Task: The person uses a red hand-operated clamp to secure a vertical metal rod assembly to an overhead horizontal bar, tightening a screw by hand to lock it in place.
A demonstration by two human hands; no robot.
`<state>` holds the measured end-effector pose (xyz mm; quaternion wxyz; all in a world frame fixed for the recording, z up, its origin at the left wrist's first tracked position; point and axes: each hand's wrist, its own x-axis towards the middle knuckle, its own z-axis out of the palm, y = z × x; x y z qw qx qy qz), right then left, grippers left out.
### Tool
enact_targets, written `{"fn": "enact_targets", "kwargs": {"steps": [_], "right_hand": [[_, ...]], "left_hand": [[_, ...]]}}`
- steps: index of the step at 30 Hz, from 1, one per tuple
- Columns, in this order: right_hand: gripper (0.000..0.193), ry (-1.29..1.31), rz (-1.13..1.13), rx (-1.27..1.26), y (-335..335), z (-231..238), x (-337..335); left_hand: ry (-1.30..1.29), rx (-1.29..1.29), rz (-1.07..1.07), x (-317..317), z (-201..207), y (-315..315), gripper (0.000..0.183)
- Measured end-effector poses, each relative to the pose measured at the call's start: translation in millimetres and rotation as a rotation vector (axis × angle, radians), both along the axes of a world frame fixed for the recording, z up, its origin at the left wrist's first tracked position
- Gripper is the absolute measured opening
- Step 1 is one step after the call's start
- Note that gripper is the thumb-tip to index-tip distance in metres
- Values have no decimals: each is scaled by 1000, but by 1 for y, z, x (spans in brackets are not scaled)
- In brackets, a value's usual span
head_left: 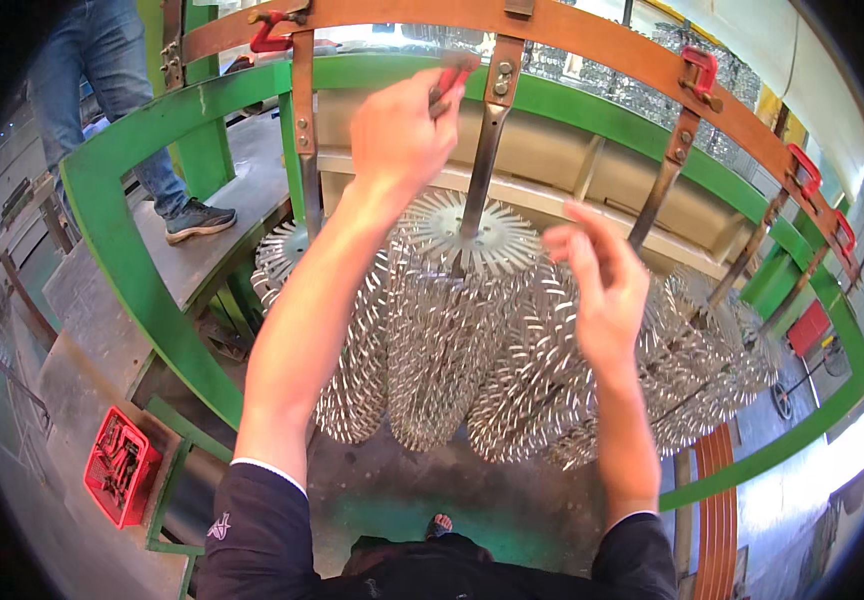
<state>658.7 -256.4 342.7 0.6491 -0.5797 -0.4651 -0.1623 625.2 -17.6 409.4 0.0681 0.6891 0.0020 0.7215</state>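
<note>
My left hand (404, 135) is raised near the copper-coloured bar (592, 33), its fingers closed on a red clamp (455, 76). Most of that clamp is covered by my fingers. Lower and to the right, my right hand (607, 285) holds nothing, and its fingers are apart and slightly blurred. Between the two hands a dark rod (482, 165) hangs from a bolted copper strap (503, 72). It carries a stack of toothed metal discs (442, 350). Similar stacks hang on either side, and my right hand is in front of one of them.
Other red clamps (699, 75) grip the bar along its length. A curved green frame (142, 290) surrounds the hanging stacks. At lower left sits a red basket (122, 468) of small metal parts. Another person's leg and shoe (199, 218) are on the platform at upper left.
</note>
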Motion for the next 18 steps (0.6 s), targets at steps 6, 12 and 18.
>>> {"fn": "enact_targets", "kwargs": {"steps": [6,12,18], "right_hand": [[26,-749,-412,52,55,84,95],[26,-1105,-735,139,113,136,132],[23,-1288,-739,282,132,150,150]], "left_hand": [[46,35,-19,51,27,4,22],[-6,134,10,57,28,11,21],[-114,232,-83,66,33,20,21]]}}
